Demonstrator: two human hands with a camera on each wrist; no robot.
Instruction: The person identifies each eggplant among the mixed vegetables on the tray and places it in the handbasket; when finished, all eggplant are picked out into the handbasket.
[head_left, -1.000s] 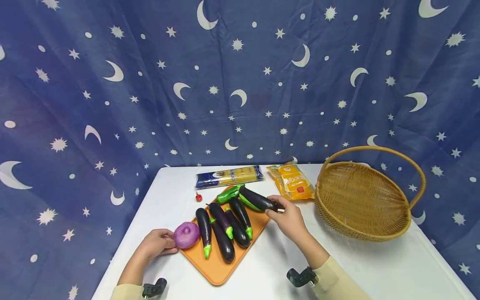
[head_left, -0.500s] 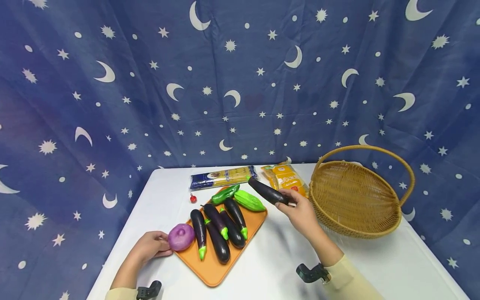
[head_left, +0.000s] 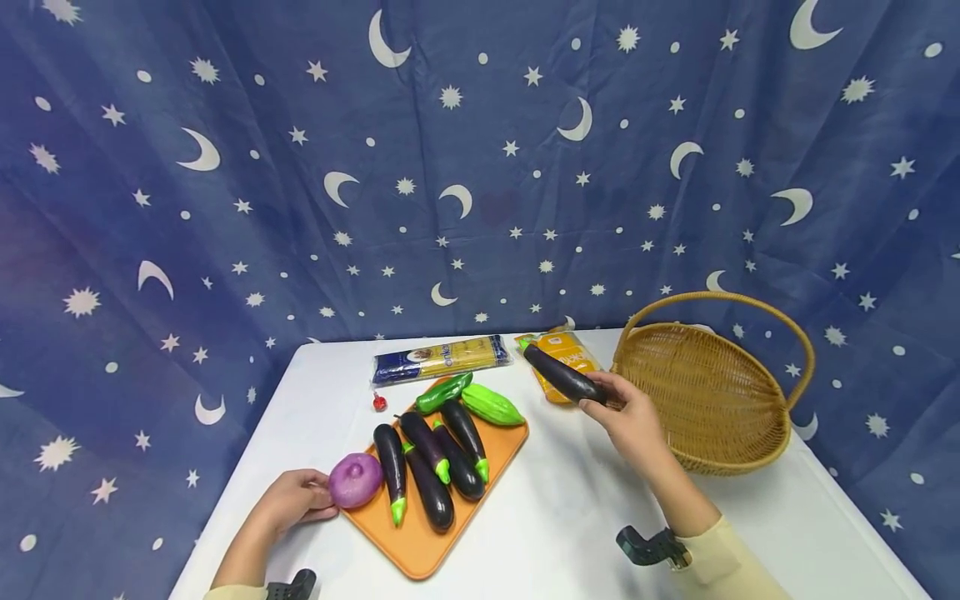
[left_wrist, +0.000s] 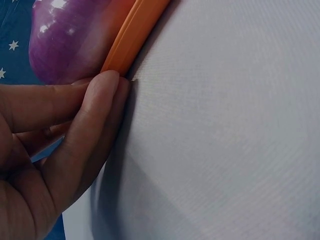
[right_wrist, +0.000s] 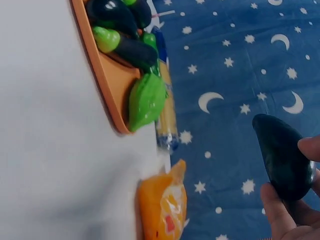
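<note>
My right hand (head_left: 628, 417) holds a dark eggplant (head_left: 562, 373) by its thick end, raised above the table in front of the basket. In the right wrist view the eggplant (right_wrist: 282, 155) sits between thumb and fingers. My left hand (head_left: 292, 500) pinches the left corner of the orange tray (head_left: 412, 554), beside a round purple vegetable (head_left: 355, 481). The left wrist view shows its fingertips (left_wrist: 102, 87) at the tray rim (left_wrist: 132, 37). Several dark eggplants (head_left: 431, 492), a dark green pepper (head_left: 444, 393) and a light green ridged vegetable (head_left: 491, 405) lie on the tray.
A wicker basket (head_left: 697, 392) with a tall handle stands at the right. Along the back of the table lie a pasta pack (head_left: 441, 360) and an orange bag (head_left: 553, 392). A small red item (head_left: 379, 402) lies left of the tray. Behind hangs a blue curtain (head_left: 480, 167).
My right hand has lifted the eggplant off the tray and carried it right, toward the basket, uncovering the light green vegetable. My left hand stays at the tray corner.
</note>
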